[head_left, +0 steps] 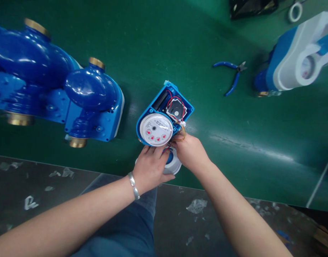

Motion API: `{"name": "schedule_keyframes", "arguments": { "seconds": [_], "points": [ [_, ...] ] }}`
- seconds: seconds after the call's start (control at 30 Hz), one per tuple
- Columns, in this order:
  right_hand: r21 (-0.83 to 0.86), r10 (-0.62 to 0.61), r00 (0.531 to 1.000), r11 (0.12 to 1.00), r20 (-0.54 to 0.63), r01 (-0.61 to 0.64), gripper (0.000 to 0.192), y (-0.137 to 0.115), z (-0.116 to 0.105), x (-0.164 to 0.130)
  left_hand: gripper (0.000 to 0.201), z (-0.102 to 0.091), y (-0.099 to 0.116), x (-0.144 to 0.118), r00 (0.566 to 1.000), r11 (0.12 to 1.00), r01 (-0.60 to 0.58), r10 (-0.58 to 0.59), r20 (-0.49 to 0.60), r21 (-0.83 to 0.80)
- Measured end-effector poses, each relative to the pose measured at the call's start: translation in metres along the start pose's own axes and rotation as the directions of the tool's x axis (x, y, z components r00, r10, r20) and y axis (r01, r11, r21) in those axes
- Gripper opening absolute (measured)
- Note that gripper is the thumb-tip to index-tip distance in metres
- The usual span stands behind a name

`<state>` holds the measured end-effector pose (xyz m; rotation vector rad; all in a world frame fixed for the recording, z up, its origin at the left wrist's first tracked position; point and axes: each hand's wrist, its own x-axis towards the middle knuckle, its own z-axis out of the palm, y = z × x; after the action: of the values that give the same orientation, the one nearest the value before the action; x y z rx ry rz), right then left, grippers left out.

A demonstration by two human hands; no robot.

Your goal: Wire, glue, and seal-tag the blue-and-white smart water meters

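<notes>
A water meter [156, 130] with a round white dial and an open blue housing stands on the green table in front of me. Inside the housing are a black battery-like cylinder [161, 101], a dark round part [176, 109] and red and black wires. My left hand [151, 166] lies over a white cover [176, 165] at the meter's near side, thumb along the cover's edge and fingertips against the meter. Beside the dial, my right hand [190, 150] has its fingers closed at thin coloured wires [181, 137] that come out of the housing. Its fingertips are partly hidden.
Several blue meters with brass ends [90, 87] lie at the left. Blue-handled cutting pliers [235, 73] rest open to the right. A grey-and-blue meter [289, 60], a white tape roll [295, 12] and a black tray [249, 9] are farther right. Plastic scraps litter the floor.
</notes>
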<state>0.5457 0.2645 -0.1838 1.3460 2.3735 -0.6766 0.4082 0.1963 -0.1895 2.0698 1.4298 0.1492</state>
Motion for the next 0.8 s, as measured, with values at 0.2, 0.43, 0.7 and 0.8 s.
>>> {"name": "schedule_keyframes", "arguments": {
  "seconds": [0.2, 0.43, 0.7, 0.8],
  "points": [
    [0.055, 0.045, 0.997, 0.998, -0.058, -0.042, 0.024, -0.0005, 0.0020, -0.0024, 0.069, 0.0045, -0.0017, -0.0020, 0.999, 1.000, -0.007, 0.005, -0.051, -0.030],
    [0.068, 0.030, 0.998, 0.997, -0.060, -0.026, 0.021, 0.0022, -0.0004, -0.0026, 0.067, 0.0011, -0.0007, -0.0002, 1.000, 1.000, -0.010, 0.011, 0.018, -0.012],
    [0.047, -0.002, 0.996, 0.999, -0.086, 0.006, 0.021, 0.0039, 0.0059, -0.0024, 0.064, -0.0016, -0.0019, 0.0007, 0.999, 1.000, -0.020, 0.020, 0.050, 0.019],
    [0.029, 0.015, 0.991, 0.999, -0.131, -0.012, 0.022, 0.0007, 0.0085, -0.0038, 0.065, -0.0009, -0.0026, 0.0007, 0.999, 0.999, -0.028, 0.027, 0.040, 0.023]
  ]
}}
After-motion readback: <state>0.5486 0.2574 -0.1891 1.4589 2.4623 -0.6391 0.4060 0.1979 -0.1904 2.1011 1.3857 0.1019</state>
